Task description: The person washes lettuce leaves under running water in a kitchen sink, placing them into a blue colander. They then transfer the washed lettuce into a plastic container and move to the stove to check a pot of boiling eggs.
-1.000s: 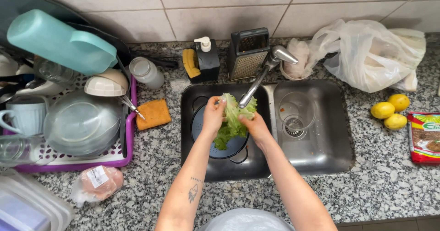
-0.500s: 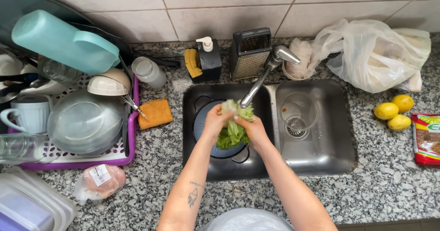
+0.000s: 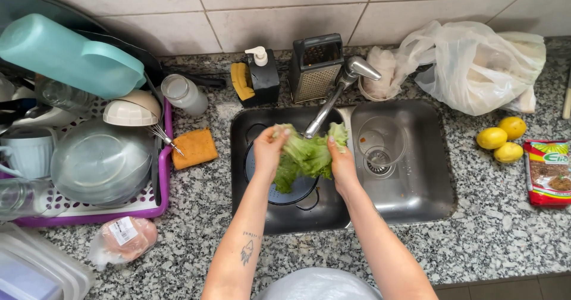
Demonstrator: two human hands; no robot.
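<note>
Both hands hold a bunch of green lettuce leaves [image 3: 306, 156] spread under the spout of the metal tap [image 3: 333, 101]. My left hand [image 3: 269, 151] grips the leaves' left side and my right hand [image 3: 342, 162] grips the right side. The lettuce hangs over a dark round colander [image 3: 262, 181] that sits in the left basin of the steel double sink [image 3: 416, 199].
A purple dish rack [image 3: 156, 208] full of bowls, cups and a teal jug stands left. An orange sponge [image 3: 195, 148], soap dispenser [image 3: 263, 77] and grater [image 3: 315, 65] ring the sink. Right lie a plastic bag [image 3: 476, 65], three lemons [image 3: 502, 139] and a red packet [image 3: 548, 172]. Wrapped meat [image 3: 122, 239] lies front left.
The hands have spread the lettuce wider and lifted it slightly toward the tap spout. The view has shifted a little.
</note>
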